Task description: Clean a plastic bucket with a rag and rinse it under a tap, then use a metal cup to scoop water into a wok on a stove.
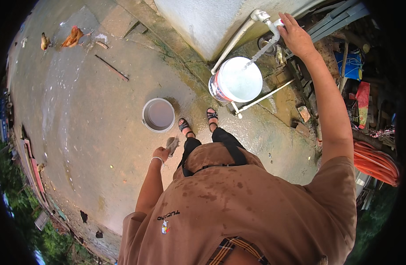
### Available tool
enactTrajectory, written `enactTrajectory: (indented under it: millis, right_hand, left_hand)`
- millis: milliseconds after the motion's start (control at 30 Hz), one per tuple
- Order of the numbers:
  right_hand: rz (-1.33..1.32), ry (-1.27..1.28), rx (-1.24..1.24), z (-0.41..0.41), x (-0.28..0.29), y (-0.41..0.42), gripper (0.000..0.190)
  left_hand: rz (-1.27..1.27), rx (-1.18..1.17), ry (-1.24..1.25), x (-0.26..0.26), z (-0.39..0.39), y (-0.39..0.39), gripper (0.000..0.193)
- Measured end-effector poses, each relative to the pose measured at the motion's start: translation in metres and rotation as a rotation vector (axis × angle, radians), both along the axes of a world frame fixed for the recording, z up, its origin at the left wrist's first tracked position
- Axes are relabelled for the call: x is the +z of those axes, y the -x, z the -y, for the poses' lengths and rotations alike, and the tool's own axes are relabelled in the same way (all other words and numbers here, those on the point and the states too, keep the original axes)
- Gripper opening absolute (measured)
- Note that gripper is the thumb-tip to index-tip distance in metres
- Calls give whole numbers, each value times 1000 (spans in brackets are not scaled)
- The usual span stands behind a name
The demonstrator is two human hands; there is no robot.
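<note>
My right hand (pixel 296 37) is raised at a white plastic tap (pixel 273 30), with thumb and fingers about its red-marked handle. A stream of water (pixel 261 52) runs from the spout into a white plastic bucket (pixel 241 80), which stands by the wall corner with printing on its side. Low at my left side, my left hand (pixel 161 153) grips a wet-looking grey rag (pixel 172 146). Ahead of that hand, a metal pot (pixel 143 116) on the ground holds cloudy greyish water.
White pipes (pixel 234 44) run along the wall and across the ground (pixel 272 94) beside the bucket. A coiled orange hose (pixel 375 162) and stacked clutter lie at right. Chickens (pixel 73 37) and a stick (pixel 112 68) are on the wet concrete (pixel 90 109) at upper left.
</note>
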State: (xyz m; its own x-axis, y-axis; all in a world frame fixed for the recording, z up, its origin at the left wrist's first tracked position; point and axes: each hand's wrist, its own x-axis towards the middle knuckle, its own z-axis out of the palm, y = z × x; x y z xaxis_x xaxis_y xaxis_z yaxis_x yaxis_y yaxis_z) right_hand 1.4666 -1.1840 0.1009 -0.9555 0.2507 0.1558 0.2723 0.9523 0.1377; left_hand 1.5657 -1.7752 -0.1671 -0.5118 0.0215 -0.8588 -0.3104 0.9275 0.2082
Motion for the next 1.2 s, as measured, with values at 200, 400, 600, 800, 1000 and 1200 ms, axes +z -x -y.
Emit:
enactTrajectory:
  millis: [200, 400, 600, 800, 1000, 1200]
  right_hand:
    - [-9, -63, -23, 1, -4, 1, 45]
    - [-17, 9, -62, 7, -2, 2, 45]
    - [24, 17, -118, 8, -4, 3, 46]
    - [59, -9, -165, 6, -5, 6, 46]
    - [133, -52, -214, 4, -2, 11, 46]
    - [160, -37, -232, 5, 1, 11, 46]
  left_hand:
    - [4, -14, -11, -6, 9, 3, 43]
    - [-8, -19, -33, -13, 23, 8, 43]
    - [0, 8, -17, -5, 25, 19, 42]
    - [-59, -53, -36, -10, 36, 25, 43]
    - [-80, -53, -58, -13, 49, 31, 43]
    - [-73, 73, -40, -13, 66, 33, 42]
